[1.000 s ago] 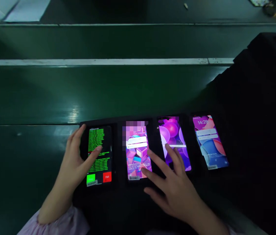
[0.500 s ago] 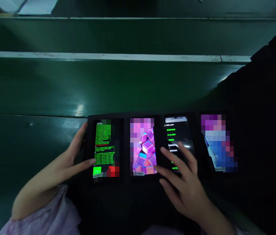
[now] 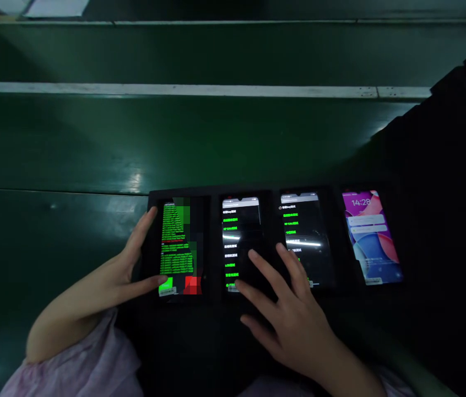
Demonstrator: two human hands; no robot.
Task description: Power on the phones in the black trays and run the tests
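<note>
Several lit phones lie face up in a row in a black tray. My left hand [image 3: 128,270] is at the tray's left end, fingers stretched along the edge, with its thumb tip at the green button of the leftmost phone [image 3: 177,242], which shows green text. My right hand [image 3: 291,311] is spread with nothing in it. Its index fingertip is at the bottom of the second phone [image 3: 241,231], which shows a list of white and green lines. Other fingers reach over the third phone [image 3: 299,220], which shows a similar list. The rightmost phone [image 3: 371,237] shows a colourful lock screen.
Around the tray is a dark green work surface [image 3: 216,143], crossed by a pale strip [image 3: 175,90]. White papers [image 3: 55,6] lie at the top left. A black stepped shape [image 3: 460,154] fills the right side.
The second phone's screen has gone from a purple cube picture to a text list. My right hand has shifted left. My left thumb has moved slightly down to the green button.
</note>
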